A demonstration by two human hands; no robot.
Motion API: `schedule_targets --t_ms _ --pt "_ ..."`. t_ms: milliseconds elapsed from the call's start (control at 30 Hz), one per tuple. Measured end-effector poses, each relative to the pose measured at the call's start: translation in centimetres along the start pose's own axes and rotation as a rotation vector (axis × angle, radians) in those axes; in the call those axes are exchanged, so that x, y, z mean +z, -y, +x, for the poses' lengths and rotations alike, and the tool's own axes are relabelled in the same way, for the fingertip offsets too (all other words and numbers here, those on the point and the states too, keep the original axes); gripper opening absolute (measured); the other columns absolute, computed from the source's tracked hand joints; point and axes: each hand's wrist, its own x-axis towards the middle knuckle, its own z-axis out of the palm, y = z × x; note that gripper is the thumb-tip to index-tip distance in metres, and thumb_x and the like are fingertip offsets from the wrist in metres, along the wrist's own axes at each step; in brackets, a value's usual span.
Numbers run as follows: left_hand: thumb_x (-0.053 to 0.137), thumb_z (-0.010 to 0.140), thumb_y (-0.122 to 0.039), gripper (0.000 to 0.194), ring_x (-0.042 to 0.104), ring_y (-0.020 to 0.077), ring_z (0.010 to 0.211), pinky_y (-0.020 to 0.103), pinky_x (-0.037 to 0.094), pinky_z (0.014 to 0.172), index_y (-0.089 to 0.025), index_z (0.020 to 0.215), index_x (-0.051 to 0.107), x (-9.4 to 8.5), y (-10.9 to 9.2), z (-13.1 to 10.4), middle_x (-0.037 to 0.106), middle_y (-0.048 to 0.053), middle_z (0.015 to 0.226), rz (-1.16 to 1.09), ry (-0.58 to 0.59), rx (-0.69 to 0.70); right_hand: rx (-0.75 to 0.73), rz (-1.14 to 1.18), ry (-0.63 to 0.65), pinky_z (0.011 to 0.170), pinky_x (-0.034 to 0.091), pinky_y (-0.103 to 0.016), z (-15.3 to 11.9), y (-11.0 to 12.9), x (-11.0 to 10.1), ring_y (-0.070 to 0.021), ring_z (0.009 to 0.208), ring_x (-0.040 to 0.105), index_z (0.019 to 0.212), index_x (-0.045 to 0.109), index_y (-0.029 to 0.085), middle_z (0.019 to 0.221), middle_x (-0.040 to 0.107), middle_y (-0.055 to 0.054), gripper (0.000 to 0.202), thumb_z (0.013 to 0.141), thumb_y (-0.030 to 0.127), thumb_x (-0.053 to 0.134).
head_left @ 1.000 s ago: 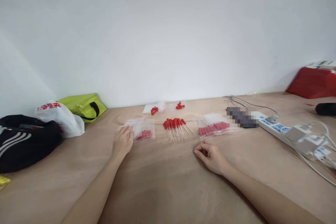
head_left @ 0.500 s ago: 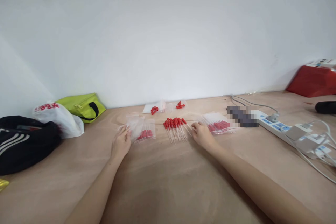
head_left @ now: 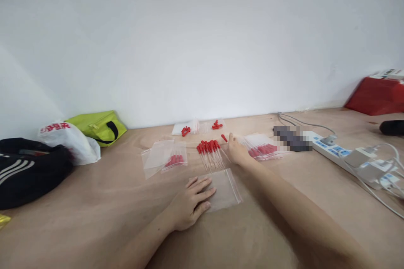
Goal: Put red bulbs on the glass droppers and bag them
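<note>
My left hand (head_left: 192,204) lies with spread fingers on a clear zip bag (head_left: 222,191) near the middle of the table. Beyond that bag, a fan of red-capped droppers (head_left: 210,151) rests on the wood, caps away from me. My right hand (head_left: 236,150) is closed just right of the fan, its fingertips near a single red cap (head_left: 224,138); what it holds, if anything, is hidden. Bagged red-capped droppers (head_left: 263,149) lie right of this hand. On the left, a bag with red caps (head_left: 175,159) sits beside flat clear bags (head_left: 154,159).
Near the wall are more bags with red bulbs (head_left: 186,130). A black bag (head_left: 34,172), white plastic bag (head_left: 71,143) and green pouch (head_left: 101,128) line the left. A power strip (head_left: 328,149) with chargers and cables runs along the right, near a red bag (head_left: 378,96).
My left hand has moved right and toward me, with a clear bag now under it. My right hand has shifted slightly left, and one red cap stands apart from the fan.
</note>
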Motion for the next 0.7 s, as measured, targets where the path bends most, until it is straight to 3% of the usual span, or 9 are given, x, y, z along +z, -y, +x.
schedule_targets --t_ms 67,133,233,300,433,700 --pt "0.039 0.088 -0.032 0.038 0.03 0.0217 0.126 0.049 0.022 0.103 -0.027 0.125 0.042 0.2 -0.1 0.1 0.035 0.004 0.136 -0.029 -0.004 -0.007 -0.069 0.173 -0.098 0.07 0.043 -0.032 -1.1 -1.0 -0.3 -0.0216 0.082 0.056 0.13 0.016 0.006 0.095 0.054 -0.016 0.058 0.077 0.012 0.039" --pt "0.039 0.088 -0.032 0.038 0.03 0.0217 0.126 0.049 0.021 0.103 -0.027 0.125 0.042 0.2 0.0 0.1 0.034 0.004 0.136 -0.037 0.002 -0.016 -0.115 0.489 -0.22 0.062 0.045 -0.029 -3.0 -2.2 -0.3 -0.0166 0.068 0.055 0.132 0.007 0.009 0.08 0.053 -0.006 0.063 0.078 0.016 0.037" --pt "0.039 0.088 -0.033 0.039 0.029 0.0212 0.126 0.049 0.021 0.104 -0.028 0.126 0.041 0.1 0.3 0.1 0.034 0.004 0.137 -0.035 0.016 -0.017 0.001 0.916 -0.213 0.038 0.04 -0.021 -6.2 -3.7 0.5 -0.0088 0.042 0.044 0.132 0.002 0.02 0.069 0.043 0.005 0.065 0.079 0.029 0.038" --pt "0.039 0.088 -0.033 0.038 0.029 0.0208 0.126 0.048 0.021 0.104 -0.029 0.126 0.04 0.0 0.4 0.0 0.035 0.003 0.136 -0.047 -0.003 0.0 0.057 1.069 -0.227 0.033 0.038 -0.019 -7.9 -4.1 1.1 -0.0069 0.039 0.042 0.13 0.003 0.024 0.067 0.04 0.007 0.067 0.077 0.035 0.042" --pt "0.04 0.088 -0.034 0.038 0.029 0.0209 0.126 0.048 0.021 0.104 -0.03 0.126 0.04 0.1 0.5 0.0 0.035 0.002 0.136 -0.066 -0.023 0.008 0.072 1.2 -0.26 0.036 0.044 -0.02 -8.9 -3.7 1.8 -0.0073 0.044 0.048 0.127 0.009 0.026 0.07 0.04 0.007 0.069 0.073 0.038 0.05" --pt "0.041 0.087 -0.035 0.037 0.032 0.0209 0.124 0.047 0.022 0.104 -0.031 0.123 0.043 0.3 0.5 0.1 0.038 0.001 0.135 -0.088 -0.054 0.013 0.05 1.198 -0.267 0.039 0.046 -0.022 -8.5 -3.4 1.9 -0.0082 0.046 0.051 0.122 0.017 0.025 0.068 0.041 0.008 0.066 0.071 0.043 0.054"
